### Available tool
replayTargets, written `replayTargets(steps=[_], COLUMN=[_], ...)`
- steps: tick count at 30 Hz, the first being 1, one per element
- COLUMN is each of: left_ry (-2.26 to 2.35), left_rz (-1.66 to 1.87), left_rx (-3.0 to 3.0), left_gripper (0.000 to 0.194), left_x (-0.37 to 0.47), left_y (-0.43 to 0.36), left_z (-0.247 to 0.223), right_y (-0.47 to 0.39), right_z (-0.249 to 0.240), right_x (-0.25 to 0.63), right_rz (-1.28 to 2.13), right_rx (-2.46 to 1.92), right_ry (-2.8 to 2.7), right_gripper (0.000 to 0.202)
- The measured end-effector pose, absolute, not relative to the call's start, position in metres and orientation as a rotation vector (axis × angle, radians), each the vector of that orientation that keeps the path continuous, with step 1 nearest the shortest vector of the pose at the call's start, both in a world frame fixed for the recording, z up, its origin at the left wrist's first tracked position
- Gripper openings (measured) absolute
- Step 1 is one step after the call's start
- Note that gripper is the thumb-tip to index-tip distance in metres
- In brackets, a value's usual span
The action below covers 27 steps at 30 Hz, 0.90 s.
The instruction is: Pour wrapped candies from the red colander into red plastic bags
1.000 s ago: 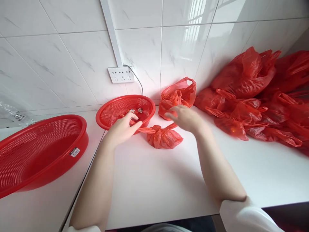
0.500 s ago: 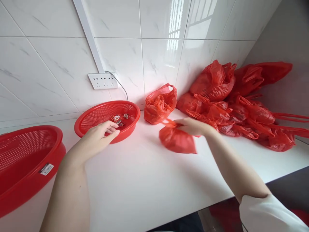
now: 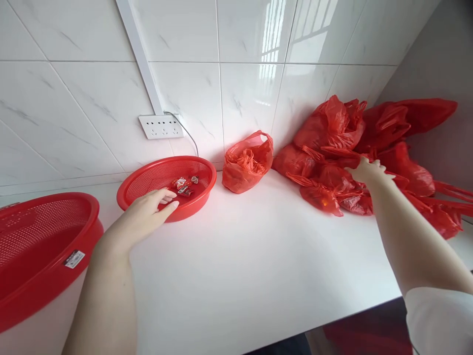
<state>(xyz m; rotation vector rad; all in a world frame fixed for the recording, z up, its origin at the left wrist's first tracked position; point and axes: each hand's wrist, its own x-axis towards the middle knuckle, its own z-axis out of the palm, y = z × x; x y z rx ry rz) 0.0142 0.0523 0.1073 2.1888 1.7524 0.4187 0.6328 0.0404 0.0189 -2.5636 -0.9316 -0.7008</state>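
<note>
My left hand [image 3: 155, 204] hovers over the near rim of a red perforated plastic basket [image 3: 129, 190], its fingers loosely apart with nothing in them. Inside that basket lie several small printed packets [image 3: 184, 186]. Reaching far to the right, my right hand [image 3: 369, 171] rests on a heap of tied red plastic bags [image 3: 332, 123]. Its thumb and fingers look spread over the bags; the fingertips are partly hidden among them. At the front of the heap lies one small red bag [image 3: 322, 198] on the white counter [image 3: 251, 256].
A larger red basket [image 3: 96, 212] with a label stands at the left edge. An open-topped red bag [image 3: 242, 178] of crumpled red plastic stands against the tiled wall. A socket panel [image 3: 160, 127] with a cable is on the wall. The counter's front edge runs along the lower right.
My right hand has moved right, from mid-counter to the heap. The small red bag it held there is gone from that spot. My left hand has barely moved. The view shifted slightly.
</note>
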Motion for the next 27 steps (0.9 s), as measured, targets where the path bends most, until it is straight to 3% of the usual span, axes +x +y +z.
replayTargets(steps=[5,10,16,21,27], left_ry=[1.678,1.624,1.631,1.604,1.586], left_rz=[0.357,0.330,0.254,0.261,0.259], left_rx=[2.208,2.296,2.279,2.284,2.279], left_gripper=[0.047,0.048,0.050,0.051,0.046], left_x=[0.009,0.012,0.013,0.012,0.011], left_y=[0.059,0.054,0.048,0.039,0.037], left_z=[0.097,0.096,0.095,0.099,0.099], right_y=[0.057,0.101,0.157,0.176,0.187], right_z=[0.021,0.034,0.013,0.018,0.013], right_x=[0.545,0.454,0.395,0.381,0.382], right_rz=[-0.550,-0.158,0.113,0.221,0.187], right_rx=[-2.118,-1.850,-1.811,-1.758,-1.823], right_ry=[-1.276,-1.698,-1.679,-1.629,-1.382], right_gripper=[0.042,0.028,0.044,0.028,0.049])
